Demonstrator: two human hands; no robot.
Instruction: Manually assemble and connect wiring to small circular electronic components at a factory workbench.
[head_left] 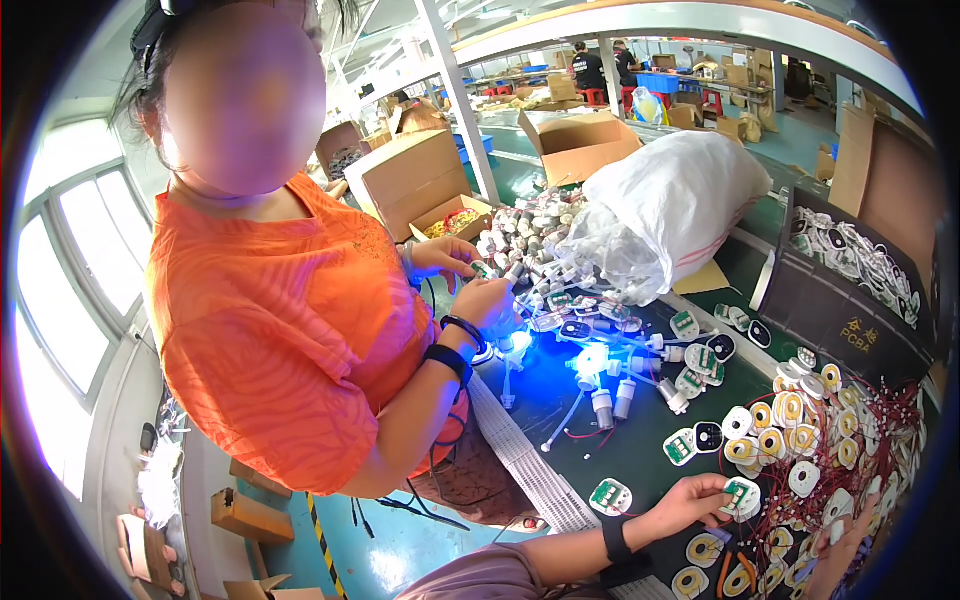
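Observation:
My left hand [692,508], with a black band at its wrist, comes in from the lower edge. Its thumb and fingers pinch a white rounded plastic piece carrying a green circuit board [741,498]. A similar white piece with a green board [611,497] lies beside the wrist, at the bench edge. Past my left hand, a pair of such pieces [680,446] sits on the dark green bench. At the lower right, my right hand [843,556] is dim and blurred among the parts, and its fingers cannot be made out.
Round white and yellow parts with red wires [800,440] are heaped at right, before a dark bin [850,290] of boards. A co-worker in orange [290,330] handles a small part near glowing blue lights [592,360]. Behind lie a white sack [680,200] and a carton [580,150].

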